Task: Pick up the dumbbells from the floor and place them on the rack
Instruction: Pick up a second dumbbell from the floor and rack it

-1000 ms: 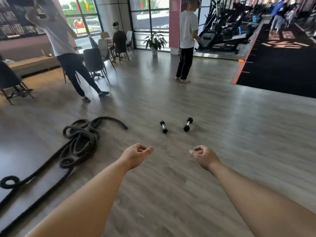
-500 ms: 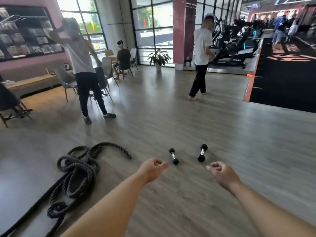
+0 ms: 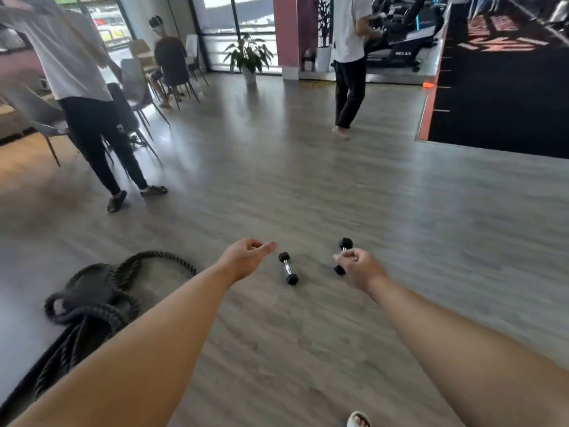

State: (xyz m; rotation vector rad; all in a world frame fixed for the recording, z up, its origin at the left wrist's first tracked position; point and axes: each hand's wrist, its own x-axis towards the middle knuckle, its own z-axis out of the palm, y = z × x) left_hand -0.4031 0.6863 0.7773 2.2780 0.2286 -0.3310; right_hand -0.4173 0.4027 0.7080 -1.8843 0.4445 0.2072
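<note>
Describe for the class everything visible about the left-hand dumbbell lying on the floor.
The left dumbbell is small, with two black heads that look faceted and a shiny, metal-looking bar between them. It lies flat on the grey wood-look floor, angled so one head points away and the other toward the camera. Nothing grips it: the left hand hovers just left of its far head. Only the floor appears to touch it.

- Two small black hex dumbbells lie on the grey wood-look floor: the left dumbbell and the right dumbbell.
- The left hand hovers loosely curled, just left of the left dumbbell.
- The right hand, fingers curled, overlaps the right dumbbell; contact is unclear.
- A coiled battle rope lies at left.
</note>
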